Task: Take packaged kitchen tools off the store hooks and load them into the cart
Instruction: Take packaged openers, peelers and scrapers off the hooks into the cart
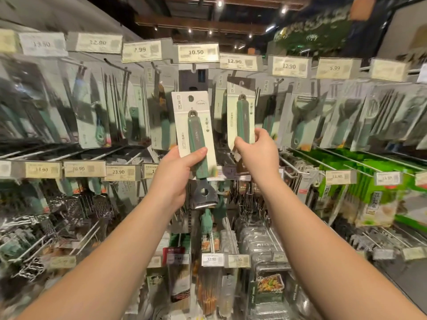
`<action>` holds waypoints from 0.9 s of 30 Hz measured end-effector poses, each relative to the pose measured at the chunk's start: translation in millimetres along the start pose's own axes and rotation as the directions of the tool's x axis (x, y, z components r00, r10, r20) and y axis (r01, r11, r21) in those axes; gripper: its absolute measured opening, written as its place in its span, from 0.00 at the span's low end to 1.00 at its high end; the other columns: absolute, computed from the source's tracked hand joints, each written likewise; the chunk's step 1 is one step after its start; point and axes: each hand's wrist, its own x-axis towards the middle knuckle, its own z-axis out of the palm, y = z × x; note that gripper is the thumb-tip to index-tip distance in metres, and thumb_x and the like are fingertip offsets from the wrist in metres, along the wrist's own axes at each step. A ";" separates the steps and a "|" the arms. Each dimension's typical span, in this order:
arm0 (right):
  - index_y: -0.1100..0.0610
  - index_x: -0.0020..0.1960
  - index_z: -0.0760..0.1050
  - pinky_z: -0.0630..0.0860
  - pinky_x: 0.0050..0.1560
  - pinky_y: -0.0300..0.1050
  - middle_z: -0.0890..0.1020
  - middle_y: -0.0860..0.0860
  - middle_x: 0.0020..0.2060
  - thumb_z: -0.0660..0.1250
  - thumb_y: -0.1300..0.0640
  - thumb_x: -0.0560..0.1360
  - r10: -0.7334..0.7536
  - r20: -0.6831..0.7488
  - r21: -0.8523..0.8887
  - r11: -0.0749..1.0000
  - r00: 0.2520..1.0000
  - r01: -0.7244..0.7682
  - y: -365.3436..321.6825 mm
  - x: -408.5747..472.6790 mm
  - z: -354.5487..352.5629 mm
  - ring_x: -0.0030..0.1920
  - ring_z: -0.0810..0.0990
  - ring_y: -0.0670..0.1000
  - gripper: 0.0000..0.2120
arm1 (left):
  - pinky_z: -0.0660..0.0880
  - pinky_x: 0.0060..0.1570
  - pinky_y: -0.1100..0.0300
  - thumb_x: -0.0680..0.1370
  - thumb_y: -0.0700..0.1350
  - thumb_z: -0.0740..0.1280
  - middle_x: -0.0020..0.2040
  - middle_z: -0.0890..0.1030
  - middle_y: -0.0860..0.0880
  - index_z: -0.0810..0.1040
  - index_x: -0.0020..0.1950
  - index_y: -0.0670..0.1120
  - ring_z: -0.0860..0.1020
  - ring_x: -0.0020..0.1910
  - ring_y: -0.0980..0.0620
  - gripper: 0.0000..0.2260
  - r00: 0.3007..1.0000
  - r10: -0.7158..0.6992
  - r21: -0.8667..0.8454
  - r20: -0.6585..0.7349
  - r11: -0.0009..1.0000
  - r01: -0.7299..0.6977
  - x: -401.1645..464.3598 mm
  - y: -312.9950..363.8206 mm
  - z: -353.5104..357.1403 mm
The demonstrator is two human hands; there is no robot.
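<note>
My left hand [178,167] grips a packaged kitchen tool [193,125] on a white card, with a green handle and a steel head that sticks out below. This package is off its hook, held in front of the display. My right hand [256,148] pinches the lower part of a second, matching package [240,112]. Its top hole sits by a hook [241,83] under the 12.90 tag. No cart is in view.
Rows of metal hooks carry more packaged tools with green handles [305,121], under price tags [198,53]. Lower hooks jut out towards me with graters at the left [76,204]. Green packets [374,199] hang at the right, plastic boxes [261,241] sit below.
</note>
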 end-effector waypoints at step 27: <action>0.60 0.54 0.73 0.75 0.33 0.46 0.79 0.53 0.41 0.66 0.49 0.78 0.019 0.026 -0.356 0.935 0.999 -0.008 -3.7 87.4 58.4 0.41 0.81 0.56 0.15 | 0.79 0.39 0.61 0.77 0.38 0.70 0.51 0.87 0.51 0.79 0.61 0.47 0.85 0.44 0.56 0.13 1.000 -0.010 -0.029 -0.007 1.000 0.009 -0.9 5.3 -9.6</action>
